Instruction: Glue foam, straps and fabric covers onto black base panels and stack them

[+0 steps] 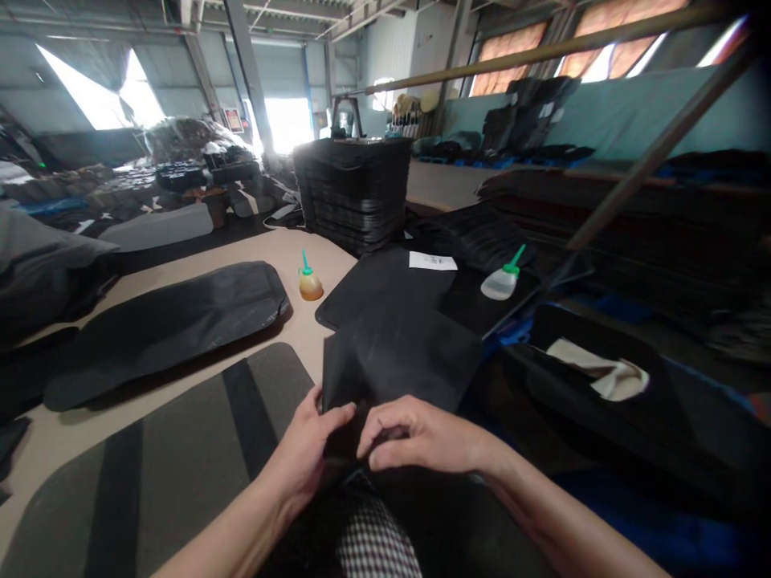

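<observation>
My left hand (316, 433) is closed at the near left corner of a black sheet (397, 357), its thumb lying over the edge. Beside it, my right hand (422, 437) is curled, thumb and fingertips close together at the sheet's near side. Whatever sits between those fingertips is too dark to make out. Beneath the sheet lies another flat black panel (367, 281) with a white paper label (432, 261) on it. To the left, a grey panel with two black strips (186, 457) rests on the tan tabletop (283, 249).
A squeeze bottle with amber liquid (310, 282) stands beyond my left hand; a clear one (501, 279) stands at the right. Tall stacked black pieces (355, 193) rise behind. A long black padded piece (174, 329) lies left. A pale cloth (602, 369) lies on dark material at right.
</observation>
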Action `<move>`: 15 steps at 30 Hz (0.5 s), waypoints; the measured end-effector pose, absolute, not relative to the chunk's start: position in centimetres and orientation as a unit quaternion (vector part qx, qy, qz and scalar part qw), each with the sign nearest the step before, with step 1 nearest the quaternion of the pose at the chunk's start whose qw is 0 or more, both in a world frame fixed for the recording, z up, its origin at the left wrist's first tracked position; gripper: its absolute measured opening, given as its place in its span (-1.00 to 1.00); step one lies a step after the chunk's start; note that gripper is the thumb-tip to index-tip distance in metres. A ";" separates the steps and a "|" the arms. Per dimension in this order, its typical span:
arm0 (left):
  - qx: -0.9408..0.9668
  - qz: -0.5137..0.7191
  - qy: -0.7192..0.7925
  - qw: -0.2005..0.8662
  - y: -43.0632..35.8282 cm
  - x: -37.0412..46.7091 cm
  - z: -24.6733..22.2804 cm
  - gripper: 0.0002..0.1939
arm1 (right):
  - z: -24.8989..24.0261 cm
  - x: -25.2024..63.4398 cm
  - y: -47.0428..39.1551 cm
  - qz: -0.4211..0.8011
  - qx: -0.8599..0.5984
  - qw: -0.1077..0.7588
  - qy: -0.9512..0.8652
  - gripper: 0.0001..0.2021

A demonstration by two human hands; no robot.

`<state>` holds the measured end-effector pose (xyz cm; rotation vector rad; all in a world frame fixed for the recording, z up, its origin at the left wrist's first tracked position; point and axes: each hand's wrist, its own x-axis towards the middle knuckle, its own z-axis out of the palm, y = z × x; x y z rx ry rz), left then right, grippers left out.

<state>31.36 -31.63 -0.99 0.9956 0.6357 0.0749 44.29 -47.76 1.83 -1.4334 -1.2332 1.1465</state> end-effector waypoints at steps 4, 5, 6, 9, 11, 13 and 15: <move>0.476 0.069 0.330 0.812 -31.7 30.9 -1.3 -0.41 | 0.8 51.5 -48.4 0.316 -0.746 0.404 -0.425 -0.53; 0.475 0.073 0.331 0.812 -31.7 30.7 -1.2 -0.40 | 0.1 53.9 -48.5 0.178 -0.846 0.346 -0.365 -0.55; 0.474 0.077 0.331 0.812 -31.7 30.6 -1.0 -0.37 | -0.6 56.2 -48.6 0.065 -0.918 0.247 -0.304 -0.59; 0.474 0.088 0.322 0.815 -31.7 30.0 -0.3 -0.22 | -3.0 62.0 -49.1 0.000 -0.963 0.166 -0.213 -0.52; 0.464 0.087 0.312 0.825 -31.7 29.5 -0.2 -0.06 | -4.2 64.5 -49.5 0.014 -0.968 0.154 -0.198 -0.49; 0.450 0.085 0.304 0.835 -31.7 29.0 -0.2 0.06 | -5.0 66.1 -49.9 0.027 -0.968 0.153 -0.195 -0.50; 0.449 0.092 0.295 0.838 -31.6 28.5 -0.4 0.05 | -5.3 67.3 -50.3 0.038 -0.966 0.163 -0.196 -0.50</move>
